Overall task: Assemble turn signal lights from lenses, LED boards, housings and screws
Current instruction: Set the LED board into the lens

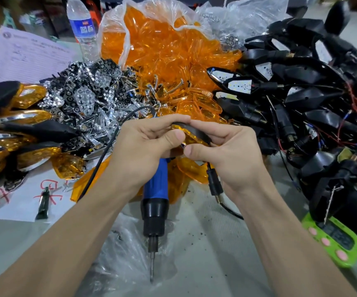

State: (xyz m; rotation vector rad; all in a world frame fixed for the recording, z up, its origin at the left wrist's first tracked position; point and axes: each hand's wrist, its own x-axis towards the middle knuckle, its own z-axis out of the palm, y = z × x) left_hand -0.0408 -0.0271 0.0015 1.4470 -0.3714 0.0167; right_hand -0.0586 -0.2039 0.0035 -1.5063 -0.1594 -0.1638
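Glossy translucent orange plastic lenses [169,54], mirror-bright chrome reflectors [87,99], matt black plastic housings [314,108], crinkled clear plastic bag [244,20]

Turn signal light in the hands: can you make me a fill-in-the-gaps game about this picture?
The left hand and the right hand both pinch one turn signal light whose lens is ____.
The screwdriver below the hands has a ____ handle.
The timer at the near right is ____.
The pile of housings at the right is ____.
Missing words: orange, blue, green, black.
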